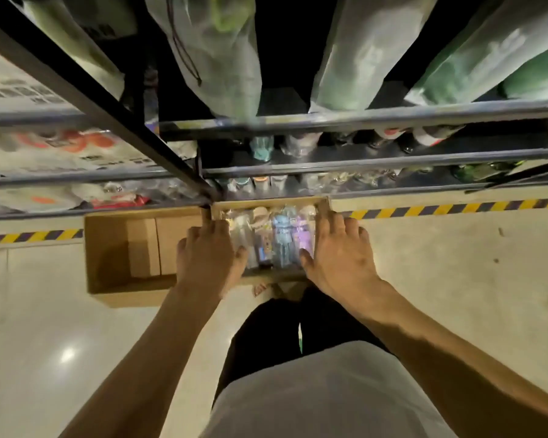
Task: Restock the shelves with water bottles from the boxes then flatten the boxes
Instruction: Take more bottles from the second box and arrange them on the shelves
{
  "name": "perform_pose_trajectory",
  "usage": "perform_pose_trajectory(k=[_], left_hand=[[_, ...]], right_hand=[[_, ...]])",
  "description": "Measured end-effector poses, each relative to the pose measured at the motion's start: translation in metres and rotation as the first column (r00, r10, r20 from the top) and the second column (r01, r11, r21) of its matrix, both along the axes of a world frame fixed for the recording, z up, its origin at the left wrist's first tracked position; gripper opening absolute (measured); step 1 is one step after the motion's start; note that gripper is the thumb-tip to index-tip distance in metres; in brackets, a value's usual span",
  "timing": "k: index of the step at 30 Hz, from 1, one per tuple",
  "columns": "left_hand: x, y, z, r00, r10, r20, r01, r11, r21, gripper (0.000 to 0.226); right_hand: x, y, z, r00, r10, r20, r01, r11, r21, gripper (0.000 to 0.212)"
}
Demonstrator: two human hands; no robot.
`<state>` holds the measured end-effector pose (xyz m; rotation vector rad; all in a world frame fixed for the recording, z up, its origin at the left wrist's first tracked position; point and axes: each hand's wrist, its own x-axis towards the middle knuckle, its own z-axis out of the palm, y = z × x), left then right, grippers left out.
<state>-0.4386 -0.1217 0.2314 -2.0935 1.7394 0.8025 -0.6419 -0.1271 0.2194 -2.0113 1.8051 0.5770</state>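
A small open cardboard box (268,205) sits low in front of me at the foot of the shelves. It holds several plastic-wrapped water bottles (282,243), among them clear, blue and purple ones. My left hand (204,257) clasps the box's left wall, thumb inside over the bottles and fingers outside. On the right wall my right hand (344,259) grips the same way. The metal shelf rails (361,119) run across just beyond the box, with wrapped bottles (261,147) standing on the lower levels.
A larger open cardboard box (124,248), nothing visible in it, stands on the floor to the left, touching the small box. Yellow-and-black hazard tape (456,210) marks the floor along the shelf foot. Big wrapped bottles (222,55) fill the upper shelf. My legs are below the box.
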Motion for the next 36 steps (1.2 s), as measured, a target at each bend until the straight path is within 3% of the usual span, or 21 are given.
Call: perform_pose_trajectory(k=[5, 10, 13, 17, 20, 23, 29, 33, 36], left_hand=[[-0.004, 0.022, -0.118, 0.993, 0.081, -0.080, -0.067, 0.983, 0.170, 0.054], [-0.011, 0.028, -0.260, 0.981, 0.181, -0.070, -0.155, 0.948, 0.276, 0.060], [-0.004, 0.026, -0.346, 0.960, 0.273, -0.062, -0.246, 0.930, 0.272, 0.075], [0.011, 0.024, -0.439, 0.858, 0.513, -0.011, -0.500, 0.840, 0.213, 0.097], [0.021, 0.027, -0.496, 0.829, 0.560, 0.011, -0.556, 0.820, 0.136, 0.105], [0.022, 0.028, -0.541, 0.795, 0.606, 0.032, -0.606, 0.792, 0.070, 0.112], [0.029, 0.033, -0.588, 0.742, 0.667, 0.066, -0.664, 0.745, -0.060, 0.121], [0.030, 0.027, -0.604, 0.701, 0.709, 0.081, -0.703, 0.705, -0.087, 0.120], [0.028, 0.023, -0.614, 0.690, 0.719, 0.089, -0.712, 0.695, -0.101, 0.113]], right_hand=[[0.011, 0.019, -0.124, 1.000, -0.021, 0.015, 0.018, 0.988, 0.150, 0.059], [0.007, 0.018, -0.265, 0.999, -0.030, 0.018, 0.024, 0.964, 0.265, 0.063], [0.001, 0.010, -0.350, 0.996, -0.084, 0.020, 0.074, 0.950, 0.304, 0.070], [-0.008, 0.002, -0.447, 0.941, -0.332, 0.062, 0.291, 0.890, 0.351, 0.084], [-0.009, -0.001, -0.508, 0.917, -0.388, 0.097, 0.336, 0.879, 0.338, 0.097], [-0.017, -0.006, -0.562, 0.873, -0.478, 0.099, 0.427, 0.845, 0.321, 0.103], [-0.031, -0.007, -0.635, 0.671, -0.714, 0.202, 0.607, 0.685, 0.403, 0.113], [-0.036, -0.008, -0.661, 0.687, -0.702, 0.187, 0.632, 0.705, 0.321, 0.116], [-0.040, -0.008, -0.670, 0.629, -0.741, 0.236, 0.663, 0.670, 0.334, 0.110]])
